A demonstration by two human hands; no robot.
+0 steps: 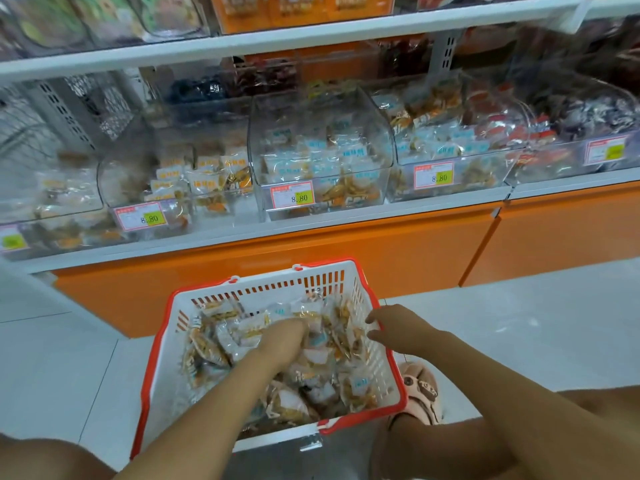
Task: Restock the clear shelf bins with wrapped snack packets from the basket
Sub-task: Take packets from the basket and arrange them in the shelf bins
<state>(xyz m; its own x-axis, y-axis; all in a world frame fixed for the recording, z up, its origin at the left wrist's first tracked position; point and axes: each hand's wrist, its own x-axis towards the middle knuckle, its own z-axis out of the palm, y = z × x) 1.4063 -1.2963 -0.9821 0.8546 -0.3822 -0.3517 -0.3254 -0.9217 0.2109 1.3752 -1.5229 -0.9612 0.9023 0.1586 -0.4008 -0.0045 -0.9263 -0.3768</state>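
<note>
Orange-rimmed and white-walled, the basket sat on the pale floor, just in front of the shelf's orange base, and it was heaped with wrapped snack packets. And down went the left grip, right into the middle of that pile, fingers curled under among the wrappers. Whether they had closed on a packet I could not tell, because the tips were buried. The right grip hung over the basket's right rim with fingers loosely extended, holding nothing and pointing in toward the heap. Up along the front edge of the lower shelf stood the clear bins. The middle bin, with a price tag on its front, was only part full of blue-labelled packets, and the bin to its left looked lower again. So this read as the gathering step: picking a handful out of the basket. The next move called for closing firmly on slippery film and lifting clear of the rim. Then it called for matching the label colour to the right bin and dropping the handful in over its open top.
</note>
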